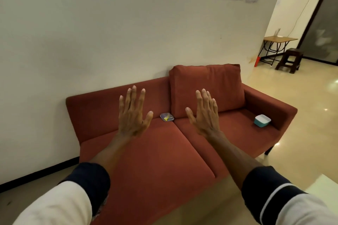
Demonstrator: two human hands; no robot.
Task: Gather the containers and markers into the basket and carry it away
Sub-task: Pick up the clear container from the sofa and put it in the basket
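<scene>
Rust-red fabric two-seat sofa [155, 151] against pale wall. Both hands out flat w/ fingers spread, holding nothing: left hand [132, 115], right hand [204, 116]. Small clear plastic container w/ yellow bit inside [166, 116] at back seam btwn cushions; teal container w/ white lid [262, 120] by right armrest. No basket or markers in view, so I risk grabbing w/ nowhere to drop.

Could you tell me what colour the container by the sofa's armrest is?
The container is teal with a white lid, seen in the head view.
</scene>
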